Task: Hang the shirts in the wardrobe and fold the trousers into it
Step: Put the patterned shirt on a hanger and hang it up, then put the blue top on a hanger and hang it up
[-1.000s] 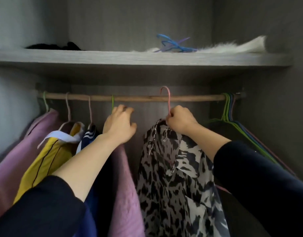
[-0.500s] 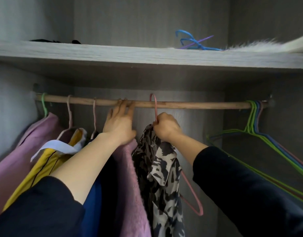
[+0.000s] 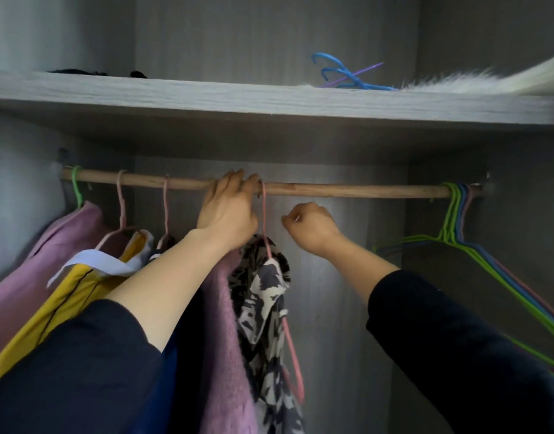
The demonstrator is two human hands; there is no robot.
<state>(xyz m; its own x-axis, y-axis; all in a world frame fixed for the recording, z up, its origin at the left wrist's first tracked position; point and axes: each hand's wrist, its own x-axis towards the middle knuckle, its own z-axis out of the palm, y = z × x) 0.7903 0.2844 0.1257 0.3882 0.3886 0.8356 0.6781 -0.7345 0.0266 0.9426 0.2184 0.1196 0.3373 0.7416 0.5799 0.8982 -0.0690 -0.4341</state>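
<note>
A black-and-white patterned shirt [image 3: 263, 296] hangs on a pink hanger [image 3: 264, 214] whose hook sits over the wooden rod [image 3: 347, 191]. My left hand [image 3: 228, 214] reaches up just left of that hook, its fingertips resting on the rod. To the right of the hanger is my right hand [image 3: 313, 228], a little below the rod; it is curled into a fist, holds nothing and stays clear of the hanger. A fuzzy pink sweater [image 3: 225, 339] hangs directly left of the patterned shirt, partly behind my left arm.
Further left on the rod hang a yellow garment [image 3: 66, 296] and a mauve one [image 3: 34, 277]. Several bare green, blue and pink hangers [image 3: 457, 220] cluster at the rod's right end. The shelf [image 3: 207, 98] above carries blue hangers [image 3: 341, 73] and white fur [image 3: 488, 83].
My right hand has let go of the pink hanger and drawn off to the right. The patterned shirt now hangs from the rod, slid left against the sweater. My left hand has risen to the rod.
</note>
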